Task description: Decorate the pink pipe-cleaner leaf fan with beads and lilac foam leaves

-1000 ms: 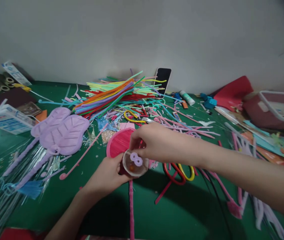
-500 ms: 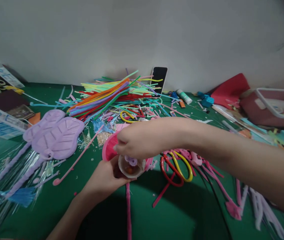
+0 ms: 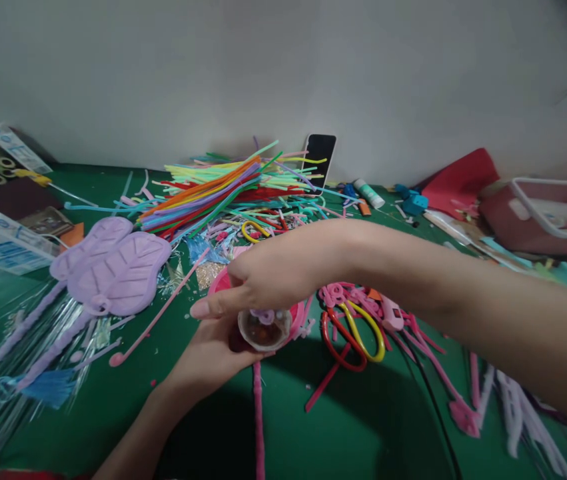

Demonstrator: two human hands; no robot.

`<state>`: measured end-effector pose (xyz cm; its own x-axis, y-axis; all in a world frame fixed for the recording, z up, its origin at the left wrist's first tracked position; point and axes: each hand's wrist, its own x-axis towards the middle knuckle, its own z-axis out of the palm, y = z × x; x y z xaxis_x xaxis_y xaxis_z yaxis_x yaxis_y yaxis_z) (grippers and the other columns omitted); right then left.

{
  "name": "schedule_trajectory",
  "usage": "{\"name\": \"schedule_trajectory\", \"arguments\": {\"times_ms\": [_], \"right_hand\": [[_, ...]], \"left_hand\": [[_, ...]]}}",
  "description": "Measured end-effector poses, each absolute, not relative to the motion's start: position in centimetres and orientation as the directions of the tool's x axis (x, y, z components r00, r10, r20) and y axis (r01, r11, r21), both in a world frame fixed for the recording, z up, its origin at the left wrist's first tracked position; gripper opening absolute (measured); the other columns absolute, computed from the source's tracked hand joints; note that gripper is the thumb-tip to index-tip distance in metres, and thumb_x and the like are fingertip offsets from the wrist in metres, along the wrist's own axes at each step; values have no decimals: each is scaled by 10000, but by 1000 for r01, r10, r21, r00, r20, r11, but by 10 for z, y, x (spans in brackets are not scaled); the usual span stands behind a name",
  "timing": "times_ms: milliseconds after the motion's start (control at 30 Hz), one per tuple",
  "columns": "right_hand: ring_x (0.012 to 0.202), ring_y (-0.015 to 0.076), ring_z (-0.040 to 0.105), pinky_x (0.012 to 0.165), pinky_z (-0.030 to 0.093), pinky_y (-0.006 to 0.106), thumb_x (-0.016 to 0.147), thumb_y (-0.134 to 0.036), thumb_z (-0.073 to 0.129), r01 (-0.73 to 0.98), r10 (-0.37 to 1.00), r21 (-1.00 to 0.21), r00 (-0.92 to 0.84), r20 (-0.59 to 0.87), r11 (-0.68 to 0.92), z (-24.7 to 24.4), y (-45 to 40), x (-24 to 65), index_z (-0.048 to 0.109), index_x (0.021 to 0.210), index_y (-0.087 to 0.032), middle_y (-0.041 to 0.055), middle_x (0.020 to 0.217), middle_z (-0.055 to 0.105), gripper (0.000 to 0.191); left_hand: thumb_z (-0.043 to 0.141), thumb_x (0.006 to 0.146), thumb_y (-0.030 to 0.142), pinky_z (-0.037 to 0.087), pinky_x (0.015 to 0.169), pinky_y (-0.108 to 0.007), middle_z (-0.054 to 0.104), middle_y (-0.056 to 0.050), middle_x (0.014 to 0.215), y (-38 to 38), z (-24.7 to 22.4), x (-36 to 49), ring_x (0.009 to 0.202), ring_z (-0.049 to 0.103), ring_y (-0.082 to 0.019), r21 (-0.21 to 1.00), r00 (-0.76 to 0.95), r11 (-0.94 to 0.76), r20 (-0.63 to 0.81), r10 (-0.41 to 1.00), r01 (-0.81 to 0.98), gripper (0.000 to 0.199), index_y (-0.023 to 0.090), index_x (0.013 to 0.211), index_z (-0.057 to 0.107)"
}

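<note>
My left hand [image 3: 213,360] is closed around a small round cup [image 3: 266,332] with a pale rim, which holds something brownish. A small purple loop-shaped piece [image 3: 264,316] shows at the cup's far side. Just above it, my right hand [image 3: 263,270] reaches over with its thumb stretched out to the left; its other fingers are mostly hidden, and no held thing shows. Under and behind both hands lies a bright pink round piece [image 3: 219,280], largely covered. From below the cup a pink wrapped stick [image 3: 258,420] runs toward me.
Scissors [image 3: 358,337] with red and yellow handles lie to the right among pink strips. Leaf-shaped purple fans [image 3: 118,273] lie left. Behind are colourful pipe cleaners [image 3: 213,193] and a leaning phone [image 3: 321,160]. A pink bin [image 3: 523,223] stands at right on the green table [image 3: 343,433].
My right thumb has moved away from the curled fingers and now points left. The right hand has shifted slightly up. My left hand keeps the cup in nearly the same place.
</note>
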<state>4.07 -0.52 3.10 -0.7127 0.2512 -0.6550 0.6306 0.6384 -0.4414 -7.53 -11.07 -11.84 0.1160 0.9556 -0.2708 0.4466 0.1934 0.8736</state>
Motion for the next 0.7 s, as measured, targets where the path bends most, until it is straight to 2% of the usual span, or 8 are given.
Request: {"name": "schedule_trajectory", "arguments": {"times_ms": [133, 200, 333, 500, 600, 700], "right_hand": [[608, 182, 614, 620, 468, 306, 964, -596, 341, 640, 265, -425, -703, -660, 640, 36, -8, 41, 729, 737, -143, 44, 621, 617, 638], [637, 188, 615, 630, 462, 301, 948, -585, 403, 632, 280, -422, -716, -640, 651, 38, -11, 41, 740, 785, -149, 37, 628, 606, 575], [661, 145, 593, 611, 419, 238, 938, -399, 519, 600, 295, -381, -734, -612, 703, 41, -18, 43, 733, 936, -177, -7, 647, 580, 308], [568, 106, 495, 530, 318, 234, 960, -244, 464, 452, 212, -345, -807, -551, 823, 44, -16, 50, 693, 981, -191, -21, 663, 556, 236], [579, 113, 479, 524, 295, 257, 956, -221, 445, 492, 322, -292, -819, -475, 820, 44, -7, 60, 671, 937, -155, 6, 720, 567, 236], [634, 143, 512, 559, 332, 264, 935, -211, 445, 624, 495, -300, -768, -407, 722, 43, -4, 79, 655, 928, -164, 27, 769, 595, 215]], "left_hand": [[753, 699, 362, 581, 841, -373, 756, -43, 1055, -112, -122, -75, 948, 715, -265, 889, 105, 194, -259, 960, 416, 427, 232, 1091, 644], [746, 687, 369, 575, 868, -395, 749, -33, 1088, -111, -118, -74, 993, 705, -279, 899, 100, 213, -270, 958, 383, 417, 254, 1076, 648], [715, 635, 363, 594, 800, -387, 771, -27, 968, -110, -107, -68, 934, 719, -295, 914, 92, 277, -316, 944, 296, 273, 251, 882, 684], [751, 597, 355, 584, 727, -360, 774, -39, 877, -110, -114, -75, 837, 723, -282, 873, 16, 280, -312, 950, 399, 314, 229, 881, 701], [757, 599, 284, 551, 659, -314, 758, -21, 770, -110, -120, -86, 756, 712, -259, 827, -11, 272, -307, 952, 492, 285, 198, 864, 695], [704, 664, 285, 508, 592, -269, 733, -2, 721, -109, -117, -96, 679, 686, -218, 776, -36, 229, -258, 965, 588, 235, 180, 872, 673]]}}
